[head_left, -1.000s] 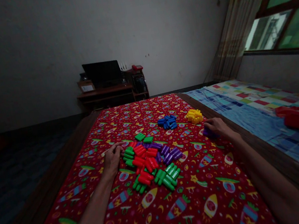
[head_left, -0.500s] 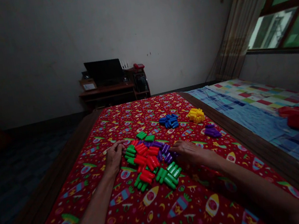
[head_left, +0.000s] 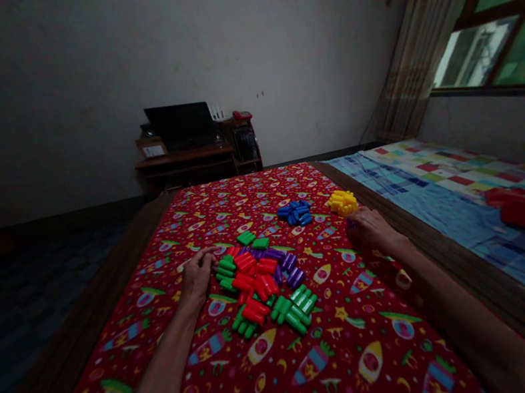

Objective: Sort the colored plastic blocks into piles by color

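Finger-shaped ridged plastic toy blocks lie in a mixed heap on a red patterned cloth (head_left: 291, 361). Red blocks (head_left: 245, 262) sit in its middle, purple blocks (head_left: 295, 278) on its right side, and green blocks (head_left: 295, 314) around its edges. At the heap's left edge my left hand (head_left: 197, 274) rests on the cloth with curled fingers, close to a green block (head_left: 225, 269); whatever is inside them is hidden. Farther right, my right hand (head_left: 372, 229) is closed, with a bit of purple block (head_left: 351, 224) at its fingertips. It covers the spot of the small purple pile.
A blue pile of blocks (head_left: 294, 213) and a yellow pile (head_left: 343, 202) lie beyond the heap, the yellow one just past my right hand. Right of the table is a bed with a checked cover (head_left: 410, 197). A desk with a monitor (head_left: 180, 126) stands against the wall.
My right hand has moved right and away from the heap's purple side to the small purple pile near the yellow blocks. My left hand has stayed beside the heap.
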{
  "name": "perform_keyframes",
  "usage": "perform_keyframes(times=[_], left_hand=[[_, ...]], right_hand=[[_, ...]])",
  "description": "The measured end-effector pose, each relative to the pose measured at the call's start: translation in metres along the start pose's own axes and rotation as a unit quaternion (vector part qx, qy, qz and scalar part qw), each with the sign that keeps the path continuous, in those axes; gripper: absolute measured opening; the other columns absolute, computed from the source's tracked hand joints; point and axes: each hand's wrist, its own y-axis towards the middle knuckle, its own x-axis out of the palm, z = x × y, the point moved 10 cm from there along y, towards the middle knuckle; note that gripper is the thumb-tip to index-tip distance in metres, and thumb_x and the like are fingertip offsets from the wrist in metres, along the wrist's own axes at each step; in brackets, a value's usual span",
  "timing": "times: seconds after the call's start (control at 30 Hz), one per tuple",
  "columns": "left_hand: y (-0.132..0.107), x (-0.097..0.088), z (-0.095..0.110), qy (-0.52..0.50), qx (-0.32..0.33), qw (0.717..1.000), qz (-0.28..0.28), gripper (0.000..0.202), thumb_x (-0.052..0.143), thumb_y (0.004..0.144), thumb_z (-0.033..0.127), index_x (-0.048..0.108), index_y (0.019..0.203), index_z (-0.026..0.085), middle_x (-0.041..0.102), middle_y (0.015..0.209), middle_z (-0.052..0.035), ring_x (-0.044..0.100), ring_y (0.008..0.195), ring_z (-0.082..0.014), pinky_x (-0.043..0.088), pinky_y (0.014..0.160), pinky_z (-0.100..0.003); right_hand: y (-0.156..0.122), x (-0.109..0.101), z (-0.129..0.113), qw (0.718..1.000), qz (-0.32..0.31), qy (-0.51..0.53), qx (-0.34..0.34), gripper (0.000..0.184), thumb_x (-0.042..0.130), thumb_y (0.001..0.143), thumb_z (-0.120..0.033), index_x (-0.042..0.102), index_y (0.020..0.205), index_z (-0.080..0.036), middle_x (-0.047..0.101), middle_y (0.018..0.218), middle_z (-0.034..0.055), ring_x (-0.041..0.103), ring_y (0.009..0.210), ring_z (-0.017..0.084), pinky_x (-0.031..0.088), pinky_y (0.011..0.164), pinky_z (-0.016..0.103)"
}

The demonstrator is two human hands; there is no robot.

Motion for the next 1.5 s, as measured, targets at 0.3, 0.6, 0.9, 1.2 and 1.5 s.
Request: perform_keyframes(times=[0.3, 0.6, 0.9, 1.2, 1.5], left_hand=[[-0.002, 0.001, 0.003, 0.000, 0.004, 1.000, -0.002, 0.037, 0.050, 0.067, 0.039, 0.069, 0.087, 0.015, 0.057, 0.063, 0.0002, 0.052, 0.057, -0.0152, 0.043, 0.054, -0.024], [-0.002, 0.001, 0.005, 0.002, 0.000, 1.000, -0.002, 0.037, 0.049, 0.065, 0.037, 0.070, 0.085, 0.014, 0.056, 0.061, 0.0006, 0.052, 0.056, -0.0152, 0.043, 0.053, -0.024], [-0.004, 0.000, 0.009, 0.012, 0.002, 1.000, -0.002, 0.034, 0.050, 0.067, 0.037, 0.069, 0.085, 0.015, 0.056, 0.061, 0.0006, 0.051, 0.055, -0.0145, 0.042, 0.052, -0.024], [-0.001, 0.001, 0.001, 0.011, 0.005, 1.000, -0.004, 0.038, 0.050, 0.067, 0.038, 0.069, 0.090, 0.014, 0.058, 0.063, 0.0003, 0.051, 0.055, -0.0144, 0.042, 0.050, -0.023], [-0.002, -0.001, 0.004, 0.024, 0.005, 1.000, 0.002, 0.037, 0.049, 0.068, 0.037, 0.070, 0.090, 0.015, 0.060, 0.064, -0.0006, 0.052, 0.056, -0.0151, 0.043, 0.052, -0.024]], right_hand=[[-0.010, -0.019, -0.120, 0.961, 0.030, 0.214, -0.174, 0.027, 0.048, 0.094, -0.027, 0.064, 0.111, -0.014, 0.070, 0.090, 0.0098, 0.062, 0.074, 0.016, 0.045, 0.069, 0.026], [-0.033, -0.005, -0.183, 0.939, 0.013, 0.274, -0.208, 0.034, 0.059, 0.088, -0.026, 0.059, 0.120, -0.015, 0.062, 0.111, 0.0153, 0.058, 0.100, 0.023, 0.047, 0.084, 0.034], [-0.030, -0.013, -0.176, 0.908, -0.042, 0.378, -0.176, 0.010, 0.058, 0.084, -0.014, 0.063, 0.092, -0.015, 0.065, 0.086, 0.0040, 0.055, 0.074, 0.013, 0.040, 0.066, 0.023], [0.003, -0.037, -0.030, 0.970, 0.073, 0.227, 0.041, 0.018, 0.055, 0.085, -0.018, 0.071, 0.093, -0.014, 0.072, 0.088, 0.0108, 0.065, 0.078, 0.018, 0.045, 0.069, 0.026], [-0.011, -0.035, 0.018, 0.968, 0.197, 0.129, 0.080, 0.023, 0.052, 0.087, -0.024, 0.068, 0.101, -0.016, 0.068, 0.106, 0.0148, 0.061, 0.101, 0.026, 0.047, 0.089, 0.040]])
